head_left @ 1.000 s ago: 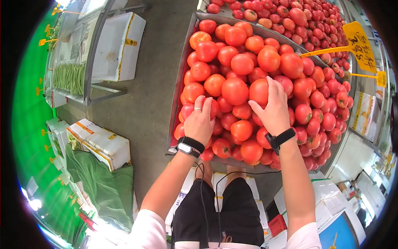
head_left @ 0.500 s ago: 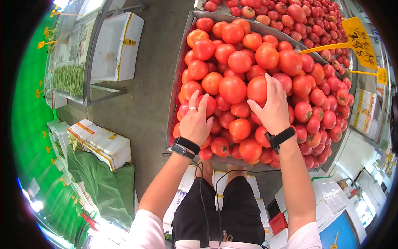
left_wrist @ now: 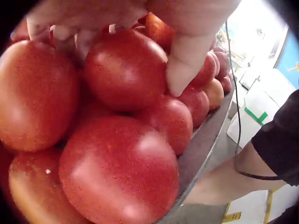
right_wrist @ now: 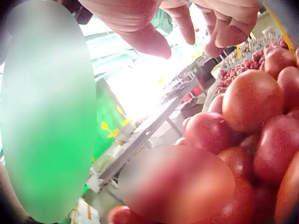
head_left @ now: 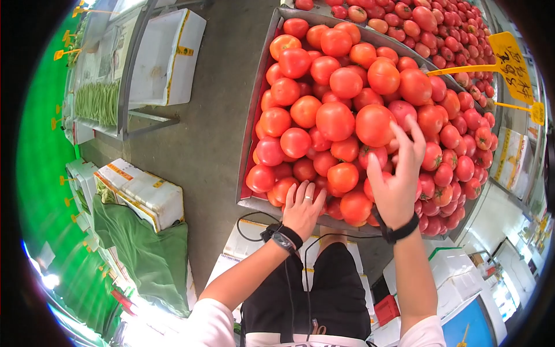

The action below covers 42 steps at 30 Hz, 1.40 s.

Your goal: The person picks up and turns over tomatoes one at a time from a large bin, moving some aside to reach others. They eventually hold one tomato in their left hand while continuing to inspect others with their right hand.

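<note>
The tomatoes (head_left: 335,121) lie heaped inside the tray (head_left: 254,204), whose raised rim likely stops them rolling out; the left hand (head_left: 303,215) touches some by its near edge, whether gripping I cannot tell, while the right hand (head_left: 398,188), released and empty, is over its nearer part.

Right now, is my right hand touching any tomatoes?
Apart. The right wrist view shows it: your right hand hangs with its fingertips in the air, background visible between them and the tomatoes.

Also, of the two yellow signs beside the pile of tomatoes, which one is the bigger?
The fan-shaped sign with large black writing; the smaller sign sits just below it in the head view.
</note>
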{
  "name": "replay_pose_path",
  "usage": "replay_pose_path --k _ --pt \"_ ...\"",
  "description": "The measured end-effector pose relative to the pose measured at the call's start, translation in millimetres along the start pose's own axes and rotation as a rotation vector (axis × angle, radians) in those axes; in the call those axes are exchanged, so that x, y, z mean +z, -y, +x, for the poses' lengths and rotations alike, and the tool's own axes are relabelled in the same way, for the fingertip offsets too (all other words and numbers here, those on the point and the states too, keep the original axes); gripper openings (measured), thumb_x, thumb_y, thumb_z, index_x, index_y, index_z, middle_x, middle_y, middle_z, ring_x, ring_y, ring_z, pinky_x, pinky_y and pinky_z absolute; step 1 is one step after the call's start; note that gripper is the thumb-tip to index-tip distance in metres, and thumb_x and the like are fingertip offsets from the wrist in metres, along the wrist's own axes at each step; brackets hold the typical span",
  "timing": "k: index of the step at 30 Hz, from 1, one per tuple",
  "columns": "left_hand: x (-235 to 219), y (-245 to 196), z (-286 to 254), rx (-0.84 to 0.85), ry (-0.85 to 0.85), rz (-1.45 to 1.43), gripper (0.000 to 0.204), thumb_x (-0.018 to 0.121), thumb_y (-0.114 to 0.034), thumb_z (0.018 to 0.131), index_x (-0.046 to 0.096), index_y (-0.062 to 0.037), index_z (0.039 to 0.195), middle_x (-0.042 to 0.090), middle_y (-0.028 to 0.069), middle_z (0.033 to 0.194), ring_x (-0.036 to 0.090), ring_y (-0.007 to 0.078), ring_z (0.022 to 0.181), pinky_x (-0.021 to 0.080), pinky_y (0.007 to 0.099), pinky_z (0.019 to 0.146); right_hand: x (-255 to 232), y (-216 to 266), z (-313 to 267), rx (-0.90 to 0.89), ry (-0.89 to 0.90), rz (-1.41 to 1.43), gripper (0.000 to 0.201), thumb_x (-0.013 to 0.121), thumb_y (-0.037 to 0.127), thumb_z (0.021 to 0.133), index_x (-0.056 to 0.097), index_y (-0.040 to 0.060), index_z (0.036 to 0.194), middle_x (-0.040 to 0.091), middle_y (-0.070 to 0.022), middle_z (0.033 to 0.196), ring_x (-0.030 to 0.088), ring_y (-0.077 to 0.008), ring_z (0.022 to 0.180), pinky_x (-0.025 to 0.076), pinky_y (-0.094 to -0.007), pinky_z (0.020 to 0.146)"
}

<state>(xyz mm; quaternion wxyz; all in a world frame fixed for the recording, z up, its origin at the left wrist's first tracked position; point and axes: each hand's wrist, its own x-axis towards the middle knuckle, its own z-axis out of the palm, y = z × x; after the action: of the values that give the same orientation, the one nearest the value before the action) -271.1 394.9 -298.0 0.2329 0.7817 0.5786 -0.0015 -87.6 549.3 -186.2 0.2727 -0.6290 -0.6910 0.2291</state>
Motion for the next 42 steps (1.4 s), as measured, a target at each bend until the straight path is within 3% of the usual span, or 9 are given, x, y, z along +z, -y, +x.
replay_pose_path --k 4,9,13,16,19,21,26,31,42 --pt "5 4 2 -0.017 0.021 -0.051 0.067 0.079 -0.024 0.079 0.06 -0.0155 0.143 0.06 0.0124 0.14 0.049 0.0304 0.142 0.026 0.0504 0.124 -18 21 -52 0.173 0.145 0.411 0.034 0.065 -0.005 0.093 0.065 0.0002 0.127 0.063 -0.0134 0.129 0.062 -0.0125 0.085 0.053 -0.0266 0.076" --pt "-45 18 -3 -0.062 -0.003 -0.491 0.077 0.088 -0.029 0.074 0.058 -0.0124 0.144 0.061 0.0137 0.138 0.055 0.0327 0.135 0.035 0.0492 0.12 -6 22 -136 0.555 0.308 0.64 0.019 0.066 -0.002 0.099 0.066 -0.0001 0.117 0.066 -0.0047 0.097 0.064 -0.01 0.08 0.052 -0.0252 0.07" --pt "-65 33 -20 -0.319 0.01 -1.08 0.073 0.083 -0.034 0.086 0.054 -0.0037 0.146 0.063 0.019 0.135 0.062 0.0351 0.127 0.049 0.0448 0.11 19 28 -160 0.869 0.55 0.885 0.043 0.061 0.018 0.11 0.047 0.0045 0.148 0.062 -0.01 0.13 0.07 -0.0163 0.104 0.057 -0.0319 0.088" --pt "-57 37 -30 -0.47 0.013 -1.552 0.072 0.08 -0.037 0.089 0.052 -0.0034 0.147 0.062 0.0206 0.136 0.063 0.0344 0.125 0.049 0.0425 0.109 47 43 -141 1.233 0.5 1.453 0.05 0.061 0.022 0.11 0.043 0.0079 0.154 0.059 -0.0108 0.14 0.067 -0.0183 0.119 0.056 -0.0349 0.097" --pt "-56 37 -30 -0.304 -0.082 -1.172 0.07 0.073 -0.038 0.095 0.049 -0.0019 0.15 0.054 0.0207 0.146 0.058 0.0324 0.133 0.043 0.0433 0.115 78 49 -130 1.229 0.403 1.645 0.055 0.064 0.023 0.109 0.041 0.0091 0.156 0.055 -0.0112 0.146 0.063 -0.0203 0.126 0.054 -0.0359 0.104" --pt "-50 38 -28 -0.205 -0.199 -0.939 0.067 0.069 -0.034 0.099 0.047 -0.002 0.153 0.048 0.0196 0.153 0.053 0.0303 0.137 0.039 0.0431 0.119 95 48 -126 1.084 0.357 1.417 0.056 0.065 0.023 0.108 0.041 0.0082 0.156 0.055 -0.0111 0.147 0.062 -0.0211 0.128 0.053 -0.0362 0.106" --pt "-42 39 -49 -0.448 -0.342 -1.0 0.049 0.069 -0.006 0.096 0.054 -0.0038 0.143 0.056 0.0118 0.141 0.064 0.0195 0.113 0.05 0.035 0.101 125 32 -117 0.38 0.282 0.366 0.073 0.078 0.026 0.096 0.041 0.0039 0.154 0.056 -0.0192 0.144 0.061 -0.0338 0.127 0.051 -0.0423 0.109" --pt "-5 42 -68 -0.757 -0.225 -1.189 0.05 0.072 0.001 0.096 0.05 -0.0033 0.141 0.058 0.0089 0.136 0.068 0.0148 0.103 0.057 0.0297 0.09 145 40 -99 0.378 0.273 0.112 0.074 0.086 0.029 0.083 0.046 0.0106 0.143 0.054 -0.0191 0.139 0.068 -0.0491 0.108 0.061 -0.0585 0.083" --pt "23 27 -39 -0.868 -0.273 -1.129 0.084 0.088 -0.007 0.084 0.037 0.0028 0.15 0.051 0.0175 0.146 0.071 0.0233 0.105 0.06 0.0343 0.088 167 50 -83 0.49 0.329 -0.057 0.076 0.088 0.027 0.082 0.04 0.0087 0.139 0.056 -0.0216 0.134 0.067 -0.0522 0.105 0.059 -0.0598 0.083"
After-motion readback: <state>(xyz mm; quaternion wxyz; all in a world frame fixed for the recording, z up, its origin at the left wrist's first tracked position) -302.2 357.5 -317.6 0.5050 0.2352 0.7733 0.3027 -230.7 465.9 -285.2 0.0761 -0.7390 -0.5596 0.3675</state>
